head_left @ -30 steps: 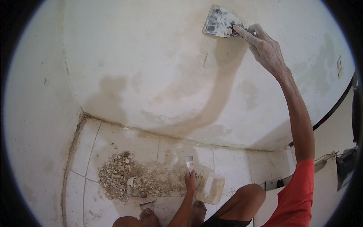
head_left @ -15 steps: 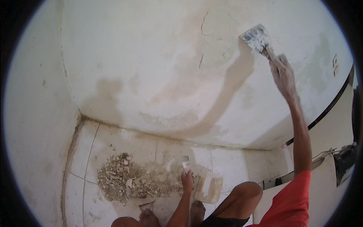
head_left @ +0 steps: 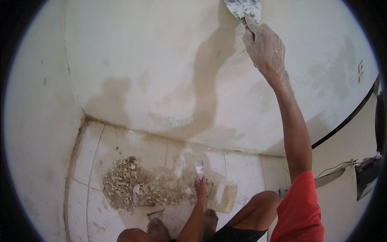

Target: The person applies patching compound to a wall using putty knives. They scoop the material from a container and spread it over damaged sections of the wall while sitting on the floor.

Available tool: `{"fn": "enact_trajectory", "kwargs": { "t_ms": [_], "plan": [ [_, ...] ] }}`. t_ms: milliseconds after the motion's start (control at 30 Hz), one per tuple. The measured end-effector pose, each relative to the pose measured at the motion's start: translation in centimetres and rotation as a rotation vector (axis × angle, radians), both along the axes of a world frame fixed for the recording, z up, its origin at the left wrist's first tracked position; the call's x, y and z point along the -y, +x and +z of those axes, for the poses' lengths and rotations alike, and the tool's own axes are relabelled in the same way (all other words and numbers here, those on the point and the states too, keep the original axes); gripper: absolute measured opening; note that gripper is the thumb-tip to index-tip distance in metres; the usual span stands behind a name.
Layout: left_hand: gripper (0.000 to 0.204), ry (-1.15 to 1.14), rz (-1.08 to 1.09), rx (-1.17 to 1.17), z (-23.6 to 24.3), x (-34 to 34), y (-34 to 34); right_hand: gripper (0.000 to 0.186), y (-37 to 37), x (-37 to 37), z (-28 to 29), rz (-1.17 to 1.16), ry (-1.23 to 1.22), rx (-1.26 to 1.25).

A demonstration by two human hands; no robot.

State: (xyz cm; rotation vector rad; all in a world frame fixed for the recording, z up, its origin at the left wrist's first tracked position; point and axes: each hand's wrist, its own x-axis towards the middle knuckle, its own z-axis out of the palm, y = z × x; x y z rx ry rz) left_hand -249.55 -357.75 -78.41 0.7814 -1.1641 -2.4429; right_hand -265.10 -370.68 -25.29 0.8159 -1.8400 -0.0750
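High on the wall (head_left: pixel 161 52), my right hand (head_left: pixel 267 50) grips a wide putty knife (head_left: pixel 245 8). White filler smears its blade, which lies against the plaster near the upper edge of view. Pale dust coats the fingers and forearm. Low over the floor, my left hand (head_left: pixel 200 188) is closed round the handle of a narrow putty knife (head_left: pixel 199 167), its blade pointing up toward the wall. Just right of this hand sits a rectangular pale container (head_left: pixel 229 197), dirty with residue.
A heap of plaster rubble (head_left: pixel 127 185) covers floor tiles left of my left hand. By my foot (head_left: pixel 157 230) lies a flat, dirty blade-like piece (head_left: pixel 155 215). A wall socket (head_left: pixel 360 71) is at far right, above a dark object with wires (head_left: pixel 369 175).
My right hand has swept the wide putty knife up and left across the wall. The raised filler ridges seen before no longer show there. My left hand has barely moved.
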Motion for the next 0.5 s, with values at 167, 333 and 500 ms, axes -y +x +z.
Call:
{"fn": "enact_trajectory", "kwargs": {
  "t_ms": [167, 333, 500],
  "plan": [
    [0.024, -0.001, -0.076, 0.081, -1.1, 0.6, 0.4, 0.041, 0.5, 0.0, -4.8, 0.005, 0.041, 0.059],
    [0.022, -0.056, 0.020, 0.076, -1.3, 1.4, 0.6, 0.043, 0.6, -0.3, -10.0, -0.011, -0.009, 0.136],
    [0.023, -0.114, -0.004, 0.118, -1.9, 1.7, 0.8, 0.051, -0.4, -2.0, -14.7, -0.047, 0.062, 0.143]
  ]
}}
